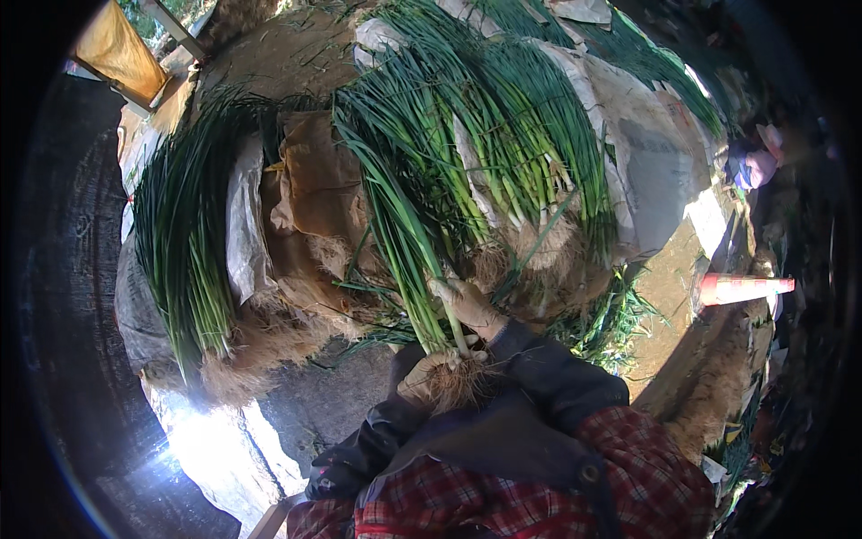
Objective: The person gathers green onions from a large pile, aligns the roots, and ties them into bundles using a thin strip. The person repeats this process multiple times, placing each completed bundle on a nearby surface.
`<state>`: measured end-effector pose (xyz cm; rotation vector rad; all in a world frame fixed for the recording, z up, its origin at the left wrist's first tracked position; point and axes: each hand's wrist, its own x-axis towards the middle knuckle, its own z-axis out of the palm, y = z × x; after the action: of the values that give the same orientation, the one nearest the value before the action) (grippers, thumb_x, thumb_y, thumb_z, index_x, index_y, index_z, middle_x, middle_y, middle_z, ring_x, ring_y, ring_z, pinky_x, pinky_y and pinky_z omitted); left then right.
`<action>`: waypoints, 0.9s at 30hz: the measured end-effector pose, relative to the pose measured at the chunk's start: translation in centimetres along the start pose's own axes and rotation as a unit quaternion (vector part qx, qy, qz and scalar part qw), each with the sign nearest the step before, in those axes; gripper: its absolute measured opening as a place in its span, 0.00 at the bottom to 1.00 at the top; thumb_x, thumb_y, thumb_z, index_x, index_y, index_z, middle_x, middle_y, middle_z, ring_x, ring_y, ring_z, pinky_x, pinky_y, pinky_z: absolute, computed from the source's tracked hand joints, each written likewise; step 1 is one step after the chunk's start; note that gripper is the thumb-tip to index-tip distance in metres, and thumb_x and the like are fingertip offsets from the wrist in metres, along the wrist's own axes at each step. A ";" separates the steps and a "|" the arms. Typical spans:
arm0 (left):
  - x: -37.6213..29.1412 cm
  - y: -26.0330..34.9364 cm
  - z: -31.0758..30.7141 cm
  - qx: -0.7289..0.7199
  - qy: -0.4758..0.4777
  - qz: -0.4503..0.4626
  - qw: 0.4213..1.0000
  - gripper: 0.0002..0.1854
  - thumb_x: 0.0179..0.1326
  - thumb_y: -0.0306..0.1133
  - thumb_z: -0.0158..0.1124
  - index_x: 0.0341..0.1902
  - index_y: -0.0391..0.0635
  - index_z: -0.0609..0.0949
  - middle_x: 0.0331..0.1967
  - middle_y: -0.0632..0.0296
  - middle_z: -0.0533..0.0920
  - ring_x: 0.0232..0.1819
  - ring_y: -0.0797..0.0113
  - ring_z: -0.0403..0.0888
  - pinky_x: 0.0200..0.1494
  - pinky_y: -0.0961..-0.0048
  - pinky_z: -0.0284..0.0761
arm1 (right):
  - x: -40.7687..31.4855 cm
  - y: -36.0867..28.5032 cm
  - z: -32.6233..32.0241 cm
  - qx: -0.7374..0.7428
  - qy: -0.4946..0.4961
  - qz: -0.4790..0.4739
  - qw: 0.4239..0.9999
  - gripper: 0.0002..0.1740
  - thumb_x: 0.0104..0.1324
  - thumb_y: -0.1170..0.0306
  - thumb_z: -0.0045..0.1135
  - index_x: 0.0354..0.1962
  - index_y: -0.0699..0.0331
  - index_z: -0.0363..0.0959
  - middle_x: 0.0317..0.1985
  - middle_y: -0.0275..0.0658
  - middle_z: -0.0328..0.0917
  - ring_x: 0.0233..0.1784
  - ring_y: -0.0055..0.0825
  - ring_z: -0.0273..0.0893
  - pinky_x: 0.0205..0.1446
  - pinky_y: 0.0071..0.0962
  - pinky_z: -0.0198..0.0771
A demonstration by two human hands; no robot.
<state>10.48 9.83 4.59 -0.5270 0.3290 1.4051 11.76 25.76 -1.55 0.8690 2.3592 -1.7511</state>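
A bunch of long green onions (412, 286) is held upright before my body, its leaves leaning away over the heap. My left hand (421, 378) grips the white stalk bases from below, just above the dangling brown roots (459, 387). Higher up, my right hand (471, 311) is closed around a thicker stalk on the bunch's right side. Just beyond lies a large heap of green onions (498, 114), roots toward me. Some of the lower heap is hidden behind the held bunch and my hands.
To the left, another bundle of green onions (178, 263) lies beside a white plastic sheet (246, 222) and brown sacking (323, 168). White sacks (660, 155) flank the heap at right. Leaf trimmings (613, 323) litter the ground near a red-and-white traffic cone (741, 288). A person (754, 165) is at far right.
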 end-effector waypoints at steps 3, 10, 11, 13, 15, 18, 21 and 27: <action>0.7 -0.2 -1.0 0.060 0.026 0.028 0.997 0.15 0.55 0.25 0.53 0.45 0.30 0.73 0.33 0.53 0.79 0.32 0.68 0.78 0.40 0.75 0.76 | -3.7 0.8 -2.4 -0.160 0.083 -0.107 0.978 0.22 0.63 0.53 0.44 0.37 0.64 0.73 0.16 0.45 0.70 0.21 0.36 0.73 0.23 0.37 0.64; 2.3 0.8 -0.9 0.041 -0.034 0.070 0.996 0.16 0.57 0.29 0.55 0.47 0.34 0.73 0.31 0.55 0.79 0.34 0.66 0.78 0.39 0.72 0.76 | -15.7 2.0 -5.3 0.124 0.187 -0.030 0.974 0.21 0.67 0.58 0.40 0.34 0.68 0.71 0.22 0.40 0.77 0.17 0.24 0.72 0.22 0.26 0.70; 2.5 0.7 -0.6 0.054 -0.027 0.055 0.997 0.16 0.57 0.31 0.56 0.47 0.34 0.73 0.31 0.55 0.79 0.34 0.66 0.78 0.40 0.72 0.76 | -16.8 2.6 -5.4 0.145 0.210 0.001 0.967 0.21 0.67 0.57 0.39 0.34 0.69 0.71 0.23 0.40 0.77 0.18 0.24 0.73 0.22 0.25 0.69; 2.8 0.5 0.0 0.081 -0.007 0.012 0.997 0.16 0.57 0.33 0.57 0.46 0.35 0.74 0.32 0.56 0.78 0.34 0.65 0.78 0.40 0.72 0.76 | -18.4 3.8 -6.3 0.235 0.273 0.071 0.930 0.23 0.67 0.56 0.37 0.34 0.69 0.71 0.25 0.40 0.78 0.19 0.24 0.73 0.22 0.23 0.69; 2.7 0.7 0.3 0.071 0.010 0.058 0.996 0.14 0.58 0.33 0.56 0.45 0.36 0.74 0.33 0.55 0.78 0.31 0.73 0.76 0.38 0.78 0.75 | -19.5 4.8 -8.0 0.372 0.321 0.134 0.860 0.25 0.67 0.54 0.36 0.34 0.68 0.71 0.27 0.40 0.78 0.19 0.24 0.74 0.23 0.22 0.70; 1.2 2.6 -0.3 -0.019 0.041 0.108 0.993 0.15 0.57 0.36 0.56 0.41 0.36 0.75 0.28 0.53 0.79 0.30 0.62 0.78 0.33 0.68 0.78 | -20.2 4.5 -10.9 0.196 0.205 0.392 0.875 0.27 0.67 0.53 0.35 0.40 0.69 0.71 0.34 0.42 0.78 0.24 0.22 0.76 0.29 0.18 0.69; 1.0 3.7 -1.0 0.023 -0.038 0.057 0.997 0.17 0.58 0.33 0.54 0.48 0.35 0.71 0.34 0.52 0.78 0.31 0.66 0.78 0.34 0.72 0.77 | -18.8 1.8 -11.0 -0.094 0.017 0.255 0.962 0.29 0.64 0.50 0.41 0.49 0.68 0.67 0.40 0.41 0.77 0.31 0.24 0.77 0.32 0.20 0.70; 2.1 1.7 -1.0 0.062 -0.130 0.030 0.989 0.21 0.59 0.34 0.52 0.53 0.33 0.68 0.44 0.49 0.76 0.39 0.65 0.77 0.42 0.74 0.74 | -11.3 -4.4 -6.6 -0.183 0.043 -0.155 0.970 0.30 0.57 0.58 0.55 0.53 0.68 0.63 0.41 0.43 0.76 0.36 0.35 0.75 0.35 0.28 0.71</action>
<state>9.16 11.18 2.44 -0.2285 0.2211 1.4815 20.81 26.44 8.76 0.5558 2.8741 -1.3062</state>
